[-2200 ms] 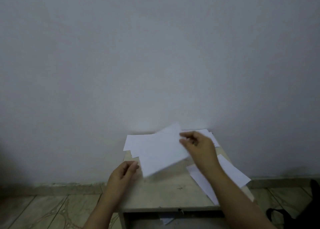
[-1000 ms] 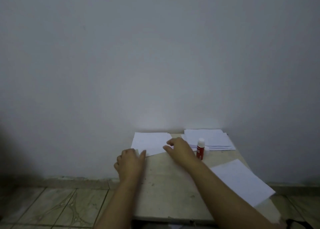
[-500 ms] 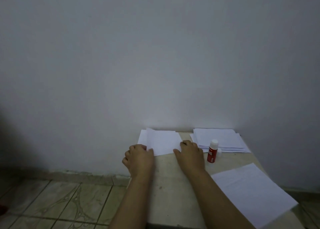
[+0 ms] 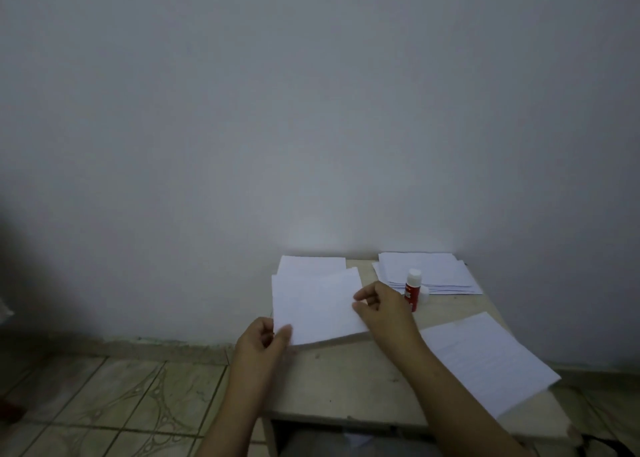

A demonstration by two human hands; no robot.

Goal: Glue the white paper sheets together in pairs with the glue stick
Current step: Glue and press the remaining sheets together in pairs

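A white paper sheet (image 4: 317, 304) is lifted above the small table (image 4: 349, 384). My left hand (image 4: 265, 340) pinches its near left corner, and my right hand (image 4: 381, 306) grips its right edge. Under it, by the wall, lies another white sheet (image 4: 308, 265). A red glue stick (image 4: 412, 288) with a white cap stands upright just right of my right hand. Behind it sits a stack of white sheets (image 4: 426, 271). One more sheet (image 4: 485, 359) lies at the table's right edge and overhangs it.
The table stands against a plain grey wall (image 4: 311, 110). A tiled floor (image 4: 104, 397) spreads to the left. A dark object (image 4: 602, 448) shows at the bottom right corner, below the table.
Both hands pressed flat on the left sheets a moment ago. Now they have taken hold of the top sheet and drawn it up and toward me.
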